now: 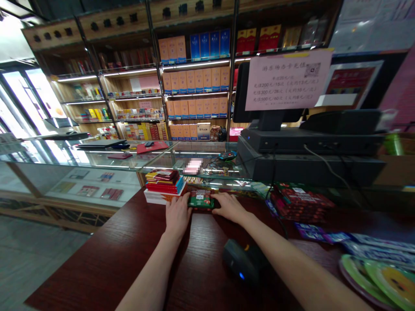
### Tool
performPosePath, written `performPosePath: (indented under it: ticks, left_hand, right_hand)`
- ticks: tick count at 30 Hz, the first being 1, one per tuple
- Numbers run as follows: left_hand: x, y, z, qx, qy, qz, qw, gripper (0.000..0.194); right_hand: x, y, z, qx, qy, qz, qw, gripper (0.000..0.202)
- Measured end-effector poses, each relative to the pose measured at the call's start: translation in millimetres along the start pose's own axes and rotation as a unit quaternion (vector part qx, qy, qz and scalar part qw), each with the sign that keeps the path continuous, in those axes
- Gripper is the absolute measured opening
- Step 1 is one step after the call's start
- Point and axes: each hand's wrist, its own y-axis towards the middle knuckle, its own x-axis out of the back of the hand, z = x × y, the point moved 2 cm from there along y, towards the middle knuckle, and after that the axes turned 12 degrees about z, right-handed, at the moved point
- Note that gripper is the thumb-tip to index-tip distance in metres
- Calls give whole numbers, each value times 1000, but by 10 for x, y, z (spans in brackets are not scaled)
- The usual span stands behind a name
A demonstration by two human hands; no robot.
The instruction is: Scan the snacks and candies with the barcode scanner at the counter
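A green and dark red packet (201,199) lies on the dark wooden counter (129,250), against the glass case. My left hand (177,212) rests at the packet's left end, its fingers against that edge. At the right end, my right hand (229,207) has its fingers touching the packet, so both hands hold it between them. Just left of it stands a pile of red, yellow, blue and white boxes (164,183). Several similar green and dark red packets (300,201) are stacked to the right.
A black scanner (241,261) lies between my forearms. Purple packets (372,248) and green round packages (385,276) lie at the right. Behind them stands a black cash register (311,144) with a pink sign (287,82). Shelves with orange boxes (196,80) line the wall.
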Motion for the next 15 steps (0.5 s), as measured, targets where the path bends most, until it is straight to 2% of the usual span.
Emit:
performPosePath:
  ticks: [10, 15]
  left_hand:
    - [79, -58, -82, -11, 0, -8, 1000, 54]
    - [57, -66, -117, -36, -6, -25, 999, 55]
  right_hand:
    - [80, -226, -172, -17, 0, -16, 1000, 61]
    - [143, -420, -260, -37, 7, -34, 999, 62]
